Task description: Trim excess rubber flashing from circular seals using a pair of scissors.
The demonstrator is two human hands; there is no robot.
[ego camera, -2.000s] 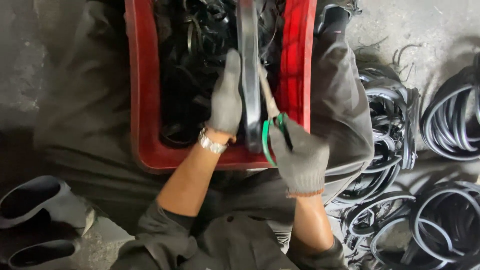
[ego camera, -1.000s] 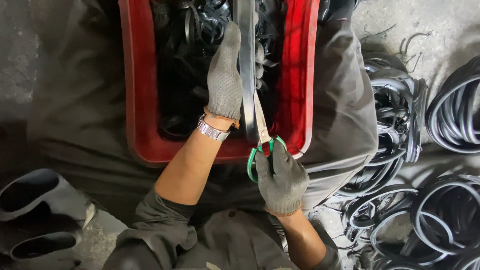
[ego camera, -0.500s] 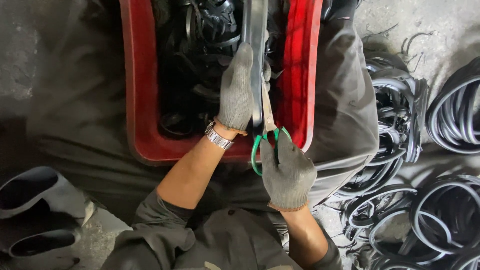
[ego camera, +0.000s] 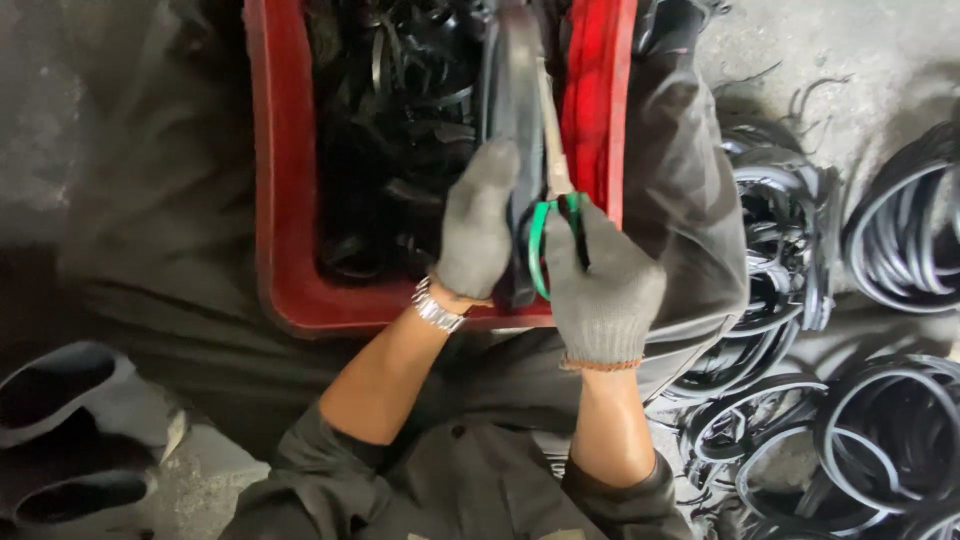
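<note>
Both my hands wear grey knit gloves. My left hand (ego camera: pixel 477 225) grips a long black rubber strip (ego camera: pixel 510 90) that runs up over a red plastic crate (ego camera: pixel 272 200). My right hand (ego camera: pixel 603 290) holds green-handled scissors (ego camera: pixel 549 215) right beside it, fingers through the loops; the pale blades point up along the strip's right edge. A metal watch sits on my left wrist. The crate rests between my legs and is full of black rubber offcuts (ego camera: pixel 400 110).
Coils of black rubber rings (ego camera: pixel 790 250) lie on the concrete floor at right, with more rings (ego camera: pixel 880 430) at lower right. Dark rubber boots (ego camera: pixel 70 440) stand at lower left. My dark trouser legs flank the crate.
My right hand with the scissors has moved up closer to my left hand, the blades advancing along the strip. My left hand keeps its grip on the strip.
</note>
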